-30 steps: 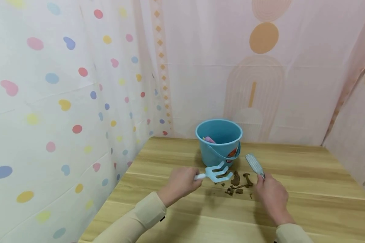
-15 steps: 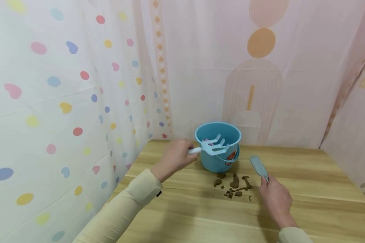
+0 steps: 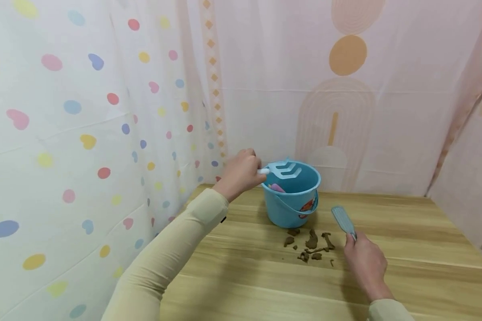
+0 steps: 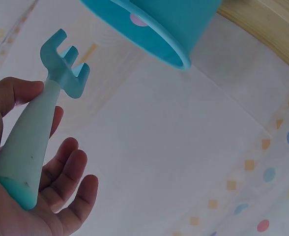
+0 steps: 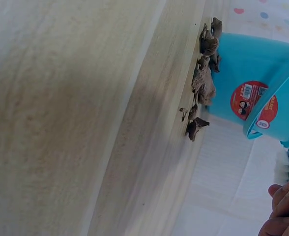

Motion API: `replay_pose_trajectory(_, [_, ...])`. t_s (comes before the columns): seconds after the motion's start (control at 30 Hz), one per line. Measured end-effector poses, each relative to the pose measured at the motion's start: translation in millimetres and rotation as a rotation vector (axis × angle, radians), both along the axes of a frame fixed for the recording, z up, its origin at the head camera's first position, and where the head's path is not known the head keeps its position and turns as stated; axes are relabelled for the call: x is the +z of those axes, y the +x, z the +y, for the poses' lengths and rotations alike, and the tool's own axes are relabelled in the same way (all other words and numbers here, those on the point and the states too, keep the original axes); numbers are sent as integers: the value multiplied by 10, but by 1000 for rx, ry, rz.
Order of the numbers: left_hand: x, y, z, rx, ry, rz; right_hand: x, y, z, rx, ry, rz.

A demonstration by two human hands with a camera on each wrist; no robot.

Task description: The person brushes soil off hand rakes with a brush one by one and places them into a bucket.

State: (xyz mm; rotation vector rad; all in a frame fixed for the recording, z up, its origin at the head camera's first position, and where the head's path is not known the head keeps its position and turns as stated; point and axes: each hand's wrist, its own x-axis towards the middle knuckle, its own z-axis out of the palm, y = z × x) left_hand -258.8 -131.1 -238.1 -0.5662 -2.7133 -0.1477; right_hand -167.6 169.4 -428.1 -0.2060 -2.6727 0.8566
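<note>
My left hand (image 3: 243, 174) grips the white handle of a light-blue toy rake (image 3: 284, 170). Its tines are over the mouth of a blue bucket (image 3: 287, 209). In the left wrist view the thumb presses the handle near the rake's head (image 4: 63, 69), and the fingers curl loosely behind. My right hand (image 3: 366, 264) holds a small blue-grey brush (image 3: 343, 220) by its handle, to the right of the bucket; white bristles show in the right wrist view. Several brown crumpled pieces (image 3: 311, 240) lie on the table in front of the bucket, apart from both hands.
Inside the bucket lies a pinkish-purple thing (image 3: 277, 187), mostly hidden. The bucket's handle hangs down its front, near a red sticker (image 5: 250, 100). Patterned curtains (image 3: 261, 120) stand behind and beside the wooden table (image 3: 405, 240).
My left hand has lifted the rake from above the brown pieces up to the bucket's mouth. My right hand and the brush have shifted only slightly.
</note>
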Motion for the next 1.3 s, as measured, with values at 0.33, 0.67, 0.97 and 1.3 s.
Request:
replay_pose_trajectory(0.33, [2, -420, 298, 64, -152, 11, 10, 49, 51, -11, 2, -13])
replay_pose_trajectory(0.67, [-114, -728, 454, 150, -266, -50, -1, 97, 61, -21, -9, -61])
replay_pose_trajectory(0.97, [-427, -884, 592, 210, -323, -74, -50, 107, 68, -22, -20, -67])
replay_pose_trajectory(1.3, [-638, -981, 742, 286, -371, -123, -64, 49, 41, -25, 4, -37])
